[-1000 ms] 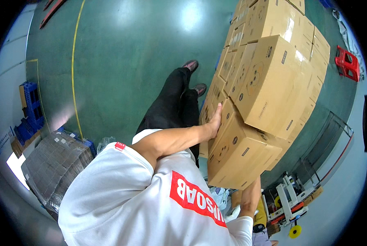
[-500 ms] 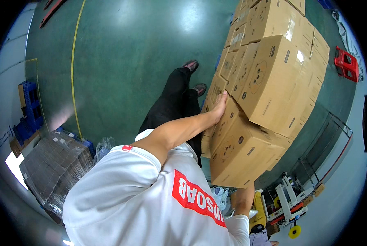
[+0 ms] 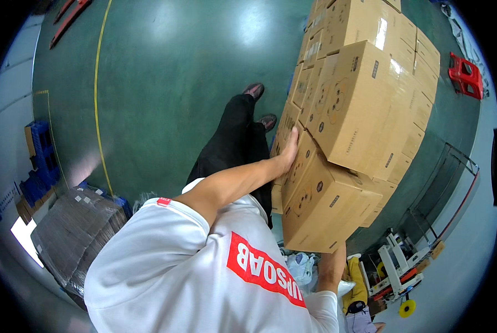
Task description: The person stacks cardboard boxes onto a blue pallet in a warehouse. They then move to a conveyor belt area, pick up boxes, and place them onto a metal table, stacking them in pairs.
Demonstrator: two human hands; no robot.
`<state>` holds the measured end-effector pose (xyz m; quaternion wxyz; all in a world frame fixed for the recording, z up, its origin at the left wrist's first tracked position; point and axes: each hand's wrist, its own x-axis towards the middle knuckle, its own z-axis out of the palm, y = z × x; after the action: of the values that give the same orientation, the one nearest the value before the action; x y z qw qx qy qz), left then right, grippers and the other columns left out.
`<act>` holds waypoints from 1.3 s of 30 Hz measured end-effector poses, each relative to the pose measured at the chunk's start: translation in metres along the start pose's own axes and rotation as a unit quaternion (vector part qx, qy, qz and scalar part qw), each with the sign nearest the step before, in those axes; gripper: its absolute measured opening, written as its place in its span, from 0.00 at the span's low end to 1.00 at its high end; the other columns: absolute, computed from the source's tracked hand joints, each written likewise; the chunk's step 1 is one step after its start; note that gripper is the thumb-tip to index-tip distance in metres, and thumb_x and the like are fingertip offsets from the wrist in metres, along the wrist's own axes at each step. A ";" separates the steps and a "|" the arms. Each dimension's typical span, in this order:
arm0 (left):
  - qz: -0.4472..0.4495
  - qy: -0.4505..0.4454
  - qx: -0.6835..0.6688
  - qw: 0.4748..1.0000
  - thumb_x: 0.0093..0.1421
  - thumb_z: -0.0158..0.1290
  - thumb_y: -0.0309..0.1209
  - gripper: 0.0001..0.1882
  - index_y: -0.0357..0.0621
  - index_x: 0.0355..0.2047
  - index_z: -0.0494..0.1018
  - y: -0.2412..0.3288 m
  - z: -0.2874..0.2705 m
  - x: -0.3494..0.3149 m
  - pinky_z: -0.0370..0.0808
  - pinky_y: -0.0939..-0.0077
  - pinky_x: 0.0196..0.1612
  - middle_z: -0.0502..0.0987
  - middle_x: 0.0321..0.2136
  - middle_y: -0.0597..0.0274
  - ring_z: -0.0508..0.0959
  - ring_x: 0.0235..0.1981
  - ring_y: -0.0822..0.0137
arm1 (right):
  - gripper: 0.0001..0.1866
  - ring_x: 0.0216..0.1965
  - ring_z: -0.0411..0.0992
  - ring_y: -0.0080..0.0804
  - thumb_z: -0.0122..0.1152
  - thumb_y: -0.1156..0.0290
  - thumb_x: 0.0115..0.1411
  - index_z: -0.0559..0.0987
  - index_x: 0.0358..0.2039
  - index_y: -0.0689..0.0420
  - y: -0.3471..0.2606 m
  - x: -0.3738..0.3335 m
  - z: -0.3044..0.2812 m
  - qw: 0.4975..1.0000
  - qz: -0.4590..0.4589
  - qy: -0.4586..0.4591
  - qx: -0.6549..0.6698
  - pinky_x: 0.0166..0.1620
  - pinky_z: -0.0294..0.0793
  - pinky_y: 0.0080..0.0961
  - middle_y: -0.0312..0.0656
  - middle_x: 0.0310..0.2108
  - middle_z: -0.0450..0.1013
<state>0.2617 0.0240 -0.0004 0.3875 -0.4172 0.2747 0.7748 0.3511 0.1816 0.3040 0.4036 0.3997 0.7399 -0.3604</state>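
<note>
A brown cardboard box (image 3: 329, 208) with a printed animal picture sits tilted at the near end of a box stack. My left hand (image 3: 290, 149) presses along its left side, palm against the cardboard. From below, my right forearm (image 3: 330, 272) reaches behind the near face of the same box; the box hides that hand's fingers. Directly beyond it stands another large cardboard box (image 3: 354, 105), its corner overhanging the tilted one. A dark gap shows between the two.
More stacked boxes (image 3: 395, 33) run to the far right. A red stool (image 3: 465, 76) stands beyond them. At the lower right are white metal equipment (image 3: 395, 269) and a person in yellow (image 3: 356, 283). A wrapped pallet load (image 3: 76, 230) is at left, near a yellow floor line (image 3: 97, 105).
The view has shifted slightly, so the stack sits a little farther left and up. My left hand stays against the tilted box, whose position relative to the stack looks nearly the same.
</note>
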 end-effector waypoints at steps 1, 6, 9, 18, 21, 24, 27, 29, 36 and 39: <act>-0.015 -0.003 0.000 1.000 0.58 0.24 0.73 0.50 0.50 0.68 0.51 -0.002 -0.001 -0.014 0.57 0.57 0.65 0.58 0.66 0.56 0.59 0.65 0.54 | 0.29 0.61 0.61 0.36 0.40 0.52 0.70 0.63 0.61 0.63 0.005 0.001 0.001 1.000 -0.005 0.008 0.029 0.61 0.60 0.30 0.45 0.61 0.63; -0.131 0.016 -0.001 0.991 0.57 0.25 0.74 0.50 0.52 0.68 0.52 -0.054 -0.020 -0.041 0.55 0.53 0.65 0.56 0.67 0.57 0.56 0.67 0.56 | 0.30 0.61 0.61 0.36 0.40 0.51 0.70 0.63 0.61 0.63 0.017 0.007 0.000 0.994 -0.017 0.025 0.104 0.61 0.59 0.31 0.45 0.61 0.63; -0.205 0.014 -0.062 0.977 0.57 0.30 0.73 0.49 0.52 0.68 0.54 -0.036 -0.011 -0.065 0.54 0.52 0.66 0.55 0.67 0.57 0.55 0.67 0.58 | 0.30 0.61 0.60 0.36 0.39 0.51 0.69 0.63 0.61 0.63 0.019 0.023 -0.010 0.993 -0.028 0.006 0.117 0.61 0.59 0.31 0.45 0.62 0.62; -0.196 -0.003 -0.120 0.973 0.57 0.30 0.74 0.48 0.51 0.65 0.60 -0.043 -0.007 -0.071 0.55 0.47 0.65 0.60 0.65 0.57 0.58 0.66 0.55 | 0.32 0.62 0.59 0.37 0.39 0.49 0.69 0.63 0.62 0.62 0.038 0.034 -0.015 0.980 -0.029 -0.007 0.196 0.62 0.58 0.32 0.45 0.62 0.61; -0.233 0.031 -0.118 0.965 0.59 0.29 0.71 0.46 0.51 0.65 0.60 -0.032 -0.001 -0.074 0.55 0.46 0.65 0.60 0.65 0.56 0.58 0.66 0.55 | 0.32 0.62 0.59 0.37 0.39 0.48 0.69 0.62 0.62 0.62 0.046 0.048 -0.019 0.972 -0.033 -0.021 0.230 0.62 0.58 0.33 0.45 0.62 0.61; -0.230 0.056 -0.103 0.966 0.61 0.28 0.70 0.45 0.51 0.65 0.59 -0.032 0.000 -0.070 0.55 0.46 0.65 0.60 0.65 0.56 0.58 0.66 0.55 | 0.33 0.62 0.59 0.38 0.39 0.47 0.69 0.62 0.62 0.62 0.056 0.067 -0.024 0.960 -0.040 -0.040 0.273 0.62 0.58 0.33 0.44 0.63 0.61; -0.210 0.068 -0.098 0.971 0.63 0.28 0.67 0.42 0.49 0.65 0.59 -0.030 0.006 -0.071 0.63 0.56 0.62 0.65 0.62 0.57 0.67 0.61 0.57 | 0.33 0.63 0.59 0.38 0.39 0.46 0.69 0.62 0.62 0.61 0.071 0.091 -0.024 0.938 -0.050 -0.063 0.337 0.63 0.57 0.34 0.44 0.63 0.60; -0.215 0.080 -0.048 0.972 0.64 0.30 0.65 0.42 0.47 0.65 0.58 -0.035 -0.003 -0.061 0.63 0.55 0.62 0.64 0.62 0.56 0.67 0.60 0.57 | 0.33 0.63 0.58 0.38 0.38 0.46 0.68 0.62 0.62 0.61 0.082 0.105 -0.024 0.919 -0.061 -0.078 0.382 0.63 0.57 0.34 0.44 0.63 0.60; 0.007 0.073 0.069 0.995 0.65 0.39 0.57 0.27 0.52 0.53 0.59 0.046 -0.001 -0.033 0.53 0.62 0.54 0.56 0.51 0.61 0.55 0.52 0.63 | 0.35 0.63 0.58 0.39 0.38 0.44 0.68 0.62 0.62 0.61 0.120 0.168 -0.024 0.824 -0.149 -0.126 0.532 0.63 0.56 0.35 0.44 0.64 0.60; 0.239 0.113 0.147 0.953 0.65 0.45 0.51 0.16 0.55 0.29 0.67 0.153 0.036 -0.044 0.62 0.72 0.30 0.65 0.23 0.73 0.64 0.24 0.74 | 0.35 0.63 0.57 0.39 0.38 0.44 0.68 0.62 0.62 0.61 0.145 0.148 -0.009 0.765 -0.196 -0.085 0.607 0.64 0.56 0.35 0.44 0.64 0.59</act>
<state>0.1340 -0.0491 0.0713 0.2144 -0.3630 0.5193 0.7434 0.4237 0.2943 0.1463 0.0584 0.3752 0.3918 -0.8380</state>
